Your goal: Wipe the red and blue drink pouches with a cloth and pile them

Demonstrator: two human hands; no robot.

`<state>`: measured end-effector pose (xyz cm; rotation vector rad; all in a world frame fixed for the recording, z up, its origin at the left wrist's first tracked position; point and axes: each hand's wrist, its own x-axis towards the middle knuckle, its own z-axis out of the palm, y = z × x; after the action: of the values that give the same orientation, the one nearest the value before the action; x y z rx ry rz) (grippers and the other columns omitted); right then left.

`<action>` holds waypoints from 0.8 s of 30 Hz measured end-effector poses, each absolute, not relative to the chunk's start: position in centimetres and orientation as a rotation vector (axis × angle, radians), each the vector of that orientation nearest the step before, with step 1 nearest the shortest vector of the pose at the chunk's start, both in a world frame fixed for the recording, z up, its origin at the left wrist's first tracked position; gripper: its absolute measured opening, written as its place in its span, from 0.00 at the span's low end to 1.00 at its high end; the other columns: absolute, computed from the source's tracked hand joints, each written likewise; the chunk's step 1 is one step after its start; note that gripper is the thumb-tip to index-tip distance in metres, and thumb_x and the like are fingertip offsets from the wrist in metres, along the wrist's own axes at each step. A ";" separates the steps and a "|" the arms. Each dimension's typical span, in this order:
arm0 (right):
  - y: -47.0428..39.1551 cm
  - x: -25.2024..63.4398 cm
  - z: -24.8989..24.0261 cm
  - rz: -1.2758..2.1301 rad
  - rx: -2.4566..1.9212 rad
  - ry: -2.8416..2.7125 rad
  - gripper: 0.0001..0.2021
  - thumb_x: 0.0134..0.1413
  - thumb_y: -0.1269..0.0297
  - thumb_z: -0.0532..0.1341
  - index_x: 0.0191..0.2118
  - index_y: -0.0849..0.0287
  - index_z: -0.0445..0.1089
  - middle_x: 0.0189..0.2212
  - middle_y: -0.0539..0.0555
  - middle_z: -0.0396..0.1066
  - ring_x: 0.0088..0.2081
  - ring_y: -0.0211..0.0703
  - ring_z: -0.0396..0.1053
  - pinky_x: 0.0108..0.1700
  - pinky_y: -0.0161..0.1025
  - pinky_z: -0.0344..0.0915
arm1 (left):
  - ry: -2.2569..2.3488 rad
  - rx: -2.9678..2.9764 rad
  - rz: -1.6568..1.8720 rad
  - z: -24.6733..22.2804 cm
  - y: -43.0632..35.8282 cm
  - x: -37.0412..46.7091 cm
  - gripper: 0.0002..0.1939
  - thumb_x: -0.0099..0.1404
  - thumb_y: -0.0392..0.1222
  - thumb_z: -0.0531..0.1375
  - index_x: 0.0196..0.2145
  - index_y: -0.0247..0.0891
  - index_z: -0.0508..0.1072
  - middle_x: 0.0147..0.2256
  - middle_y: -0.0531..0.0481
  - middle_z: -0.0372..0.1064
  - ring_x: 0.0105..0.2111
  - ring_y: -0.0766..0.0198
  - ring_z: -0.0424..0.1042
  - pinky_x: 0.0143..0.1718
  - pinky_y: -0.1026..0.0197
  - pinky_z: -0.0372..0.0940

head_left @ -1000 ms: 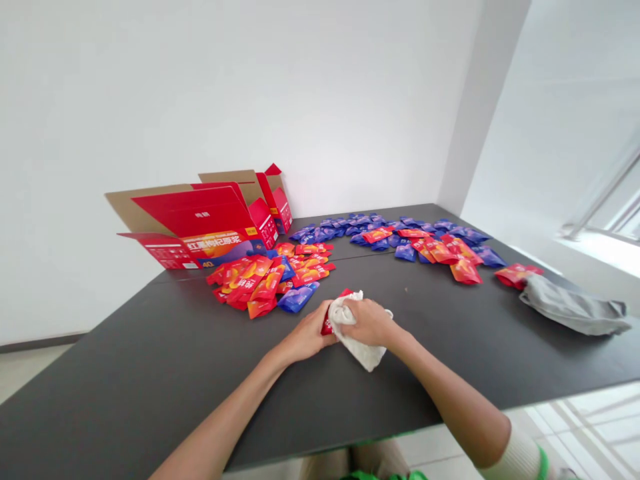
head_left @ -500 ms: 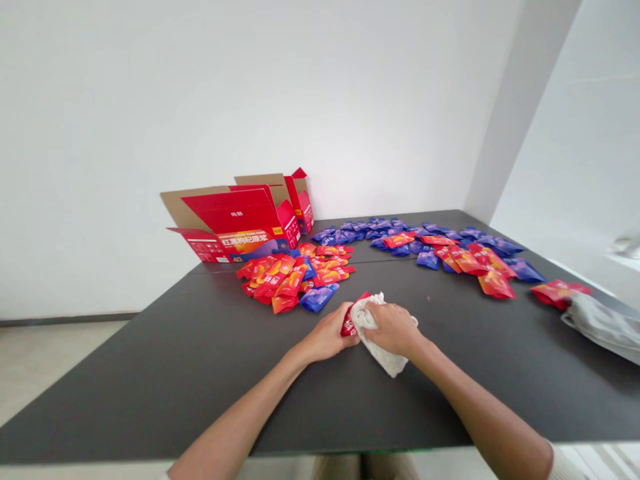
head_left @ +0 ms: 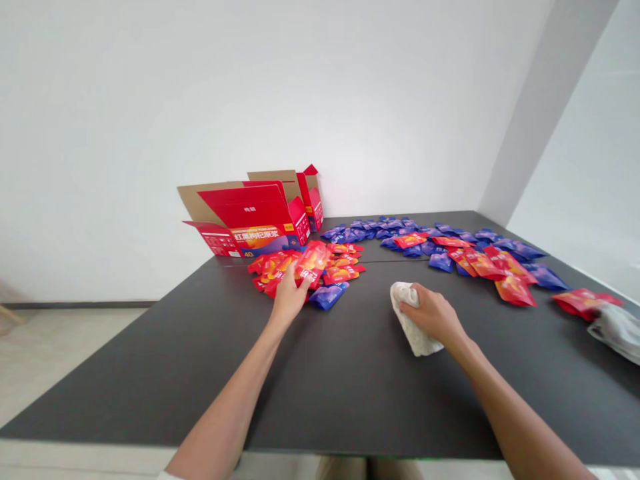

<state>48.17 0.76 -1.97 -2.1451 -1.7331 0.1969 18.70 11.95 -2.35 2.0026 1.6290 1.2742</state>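
Note:
A red pouch (head_left: 314,261) with an orange print is pinched in my left hand (head_left: 290,293), over the near side of a pile of red pouches (head_left: 343,272) left of centre. One blue pouch (head_left: 327,295) lies at the front of that pile. My right hand (head_left: 434,315) grips a bunched white cloth (head_left: 414,328) low over the dark table, to the right of the pile. The fingers of my right hand are partly sunk in the cloth.
Two open red cartons (head_left: 257,223) stand at the back left of the black table (head_left: 345,393). Blue pouches (head_left: 395,227) spread along the back, with red pouches (head_left: 515,290) among them at right. A grey-white cloth (head_left: 617,330) is at the right edge.
My left hand has moved away from the cloth, leftward and forward to the red pile, with the red pouch in it. My right hand has shifted right with the cloth. The view has turned slightly.

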 end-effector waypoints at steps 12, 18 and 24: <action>0.5 47.7 -2.1 0.188 -2.262 -1.854 0.18 0.51 0.51 0.52 0.44 0.55 0.65 0.34 0.57 0.71 0.36 0.49 0.69 0.30 0.36 0.53 | 1.995 2.598 0.813 -4.9 12.3 18.3 0.29 0.64 0.55 0.47 0.60 0.46 0.51 0.62 0.43 0.43 0.61 0.47 0.43 0.56 0.40 0.44; 0.7 49.4 -2.5 0.002 -2.460 -1.695 0.16 0.53 0.55 0.51 0.42 0.61 0.64 0.36 0.62 0.70 0.39 0.53 0.68 0.37 0.43 0.57 | 2.031 2.610 0.837 -4.8 12.2 17.9 0.28 0.64 0.53 0.47 0.60 0.43 0.52 0.62 0.41 0.42 0.61 0.48 0.43 0.57 0.38 0.41; 1.9 52.0 -2.5 0.050 -2.201 -1.830 0.28 0.47 0.40 0.52 0.46 0.58 0.63 0.42 0.59 0.67 0.43 0.51 0.66 0.40 0.42 0.58 | 1.703 2.690 0.989 -2.8 10.0 20.4 0.32 0.63 0.52 0.50 0.61 0.40 0.48 0.62 0.42 0.42 0.62 0.50 0.41 0.60 0.43 0.39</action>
<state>51.97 1.89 -2.48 -2.2010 -1.8299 0.0497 20.41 10.02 -2.77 2.6901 1.7030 0.9892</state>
